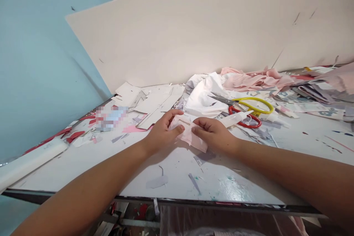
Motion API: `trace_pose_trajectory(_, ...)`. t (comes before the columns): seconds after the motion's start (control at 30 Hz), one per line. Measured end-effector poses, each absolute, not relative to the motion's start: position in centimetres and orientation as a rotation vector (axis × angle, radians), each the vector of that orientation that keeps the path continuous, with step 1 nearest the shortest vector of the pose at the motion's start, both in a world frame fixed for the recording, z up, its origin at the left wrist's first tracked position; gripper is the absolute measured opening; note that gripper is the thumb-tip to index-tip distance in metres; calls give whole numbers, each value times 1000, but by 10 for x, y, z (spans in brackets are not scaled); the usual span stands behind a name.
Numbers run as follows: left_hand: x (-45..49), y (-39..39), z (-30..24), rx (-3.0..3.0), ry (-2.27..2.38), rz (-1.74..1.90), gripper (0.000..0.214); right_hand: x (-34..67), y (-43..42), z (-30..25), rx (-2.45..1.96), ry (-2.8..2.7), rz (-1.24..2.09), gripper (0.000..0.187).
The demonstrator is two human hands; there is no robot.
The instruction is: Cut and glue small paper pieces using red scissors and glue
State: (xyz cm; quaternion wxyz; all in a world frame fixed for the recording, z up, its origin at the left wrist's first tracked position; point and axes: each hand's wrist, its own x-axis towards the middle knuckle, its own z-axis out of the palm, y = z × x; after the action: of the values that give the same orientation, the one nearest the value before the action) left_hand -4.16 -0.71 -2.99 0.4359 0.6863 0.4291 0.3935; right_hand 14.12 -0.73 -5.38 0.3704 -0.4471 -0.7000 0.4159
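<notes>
Between my two hands is a small piece of pale pink fabric [188,135] with a narrow slit or dark strip near its top. My left hand [165,129] grips its left side, thumb on top and fingers behind. On the right side, my right hand [214,132] pinches the same piece between thumb and curled fingers. Just beyond my right hand lie scissors [250,104] with one yellow and one red handle. A translucent white bottle with a pointed nozzle [233,119] rests against them.
White cloth [206,96] and pink fabric [257,80] are heaped at the back. Cut cardboard pieces [159,103] lie to the left, with red scraps [75,136] farther out. A white roll [33,160] lies along the left edge. A tall white panel [207,25] stands behind the table [177,177].
</notes>
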Motion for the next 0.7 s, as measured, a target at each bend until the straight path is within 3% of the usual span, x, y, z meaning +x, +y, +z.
trace_pose_trajectory(0.17, -43, -5, -30, 1571, 948, 859, 37, 139, -9, -49, -1028, -1693, 1294, 19)
trace_pose_trajectory(0.7, -42, -3, -29, 1457, 905, 892, 40, 138, -9, -47, -1021, -1738, 1253, 13)
